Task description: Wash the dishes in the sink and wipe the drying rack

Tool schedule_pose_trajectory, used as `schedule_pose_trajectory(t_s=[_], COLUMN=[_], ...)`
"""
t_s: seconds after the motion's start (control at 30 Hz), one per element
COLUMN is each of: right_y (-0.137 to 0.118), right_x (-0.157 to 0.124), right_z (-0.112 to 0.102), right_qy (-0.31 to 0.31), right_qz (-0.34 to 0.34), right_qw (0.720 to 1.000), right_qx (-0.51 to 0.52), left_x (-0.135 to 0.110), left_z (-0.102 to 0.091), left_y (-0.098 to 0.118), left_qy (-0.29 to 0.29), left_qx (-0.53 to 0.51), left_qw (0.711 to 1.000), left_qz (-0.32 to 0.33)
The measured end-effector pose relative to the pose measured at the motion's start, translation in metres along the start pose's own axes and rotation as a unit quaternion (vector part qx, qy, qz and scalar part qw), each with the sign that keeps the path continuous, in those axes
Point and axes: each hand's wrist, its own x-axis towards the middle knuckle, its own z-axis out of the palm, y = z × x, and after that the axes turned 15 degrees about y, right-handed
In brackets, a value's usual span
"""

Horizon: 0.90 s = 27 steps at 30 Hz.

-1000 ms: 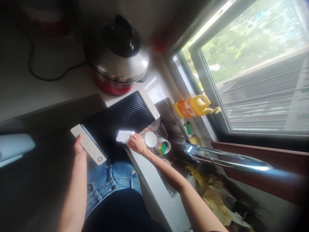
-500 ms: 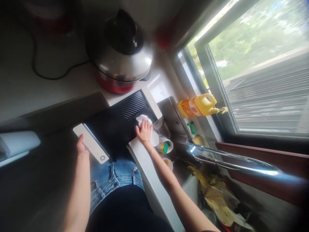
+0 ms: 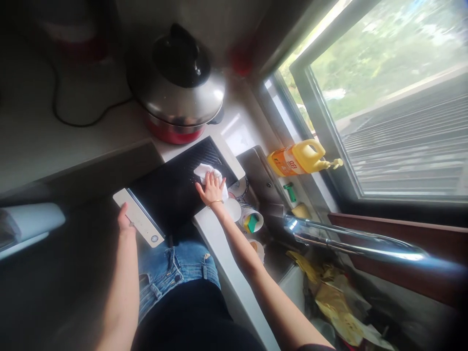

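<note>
A black electric griddle (image 3: 166,187) with pale end pieces is held at a slant in front of my body. Ridges mark its far right part, and the near left end piece carries a round dial or badge. My left hand (image 3: 126,218) grips that end piece, thumb on top and the other fingers hidden beneath. On the ridged part lies a crumpled white cloth (image 3: 203,170). My right hand (image 3: 211,189) holds the cloth down against the surface, its fingers somewhat spread over it.
A lidded pot with a red base (image 3: 177,105) stands behind the griddle. At right, the sink (image 3: 252,163) holds bowls and a cup with a green-yellow sponge (image 3: 251,223). A yellow detergent bottle (image 3: 298,158) stands by the window; a chrome faucet (image 3: 351,241) juts right.
My right hand has slid the white cloth left and slightly away across the ridged surface. My left hand keeps its grip on the griddle's end, while the view has shifted slightly.
</note>
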Motion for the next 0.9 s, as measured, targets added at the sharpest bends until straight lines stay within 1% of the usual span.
schedule_pose_trajectory(t_s=[0.13,0.17,0.2,0.27,0.33,0.4,0.43,0.5,0.57,0.63,0.67,0.73,0.83,0.9], right_y=[0.006,0.007,0.006,0.002,-0.001,0.002,0.006,0.018,0.032,0.042,0.044,0.044,0.037,0.033], right_x=[-0.059,-0.066,-0.067,-0.049,-0.018,0.009,0.016,0.013,-0.003,-0.017,-0.018,-0.004,0.036,0.051], right_z=[-0.001,0.001,0.002,0.005,0.004,-0.002,-0.005,-0.013,-0.017,-0.016,-0.014,-0.009,-0.004,-0.004], right_qy=[-0.028,-0.029,-0.029,-0.023,-0.012,-0.012,-0.017,-0.035,-0.05,-0.052,-0.049,-0.033,-0.007,0.006], right_qz=[-0.046,-0.048,-0.047,-0.035,-0.026,-0.027,-0.031,-0.038,-0.038,-0.036,-0.037,-0.035,-0.01,0.007], right_qw=[0.999,0.998,0.998,0.999,1.0,1.0,0.999,0.999,0.998,0.998,0.998,0.998,1.0,1.0], right_qx=[-0.001,-0.003,-0.005,-0.006,-0.001,0.006,0.009,0.01,0.0,-0.017,-0.024,-0.032,-0.025,-0.018], left_x=[0.001,0.002,0.002,0.002,0.002,0.003,0.004,0.006,0.008,0.009,0.009,0.008,0.007,0.007], left_z=[0.0,0.0,0.0,0.001,0.002,0.003,0.003,0.004,0.004,0.003,0.003,0.003,0.003,0.003], left_y=[-0.002,-0.002,-0.001,0.0,0.002,0.003,0.002,0.001,-0.001,-0.002,-0.002,-0.001,0.001,0.002], left_qy=[0.003,0.004,0.007,0.007,-0.001,-0.006,-0.005,0.001,0.001,-0.006,-0.011,-0.019,-0.027,-0.032], left_qx=[0.016,0.018,0.018,0.013,0.012,0.011,0.009,0.005,0.002,-0.001,-0.003,-0.002,0.004,0.008], left_qw=[1.0,1.0,1.0,1.0,1.0,1.0,1.0,1.0,1.0,1.0,1.0,1.0,1.0,0.999], left_qz=[0.014,0.014,0.012,0.006,-0.002,-0.003,-0.001,0.008,0.013,0.016,0.016,0.014,0.01,0.021])
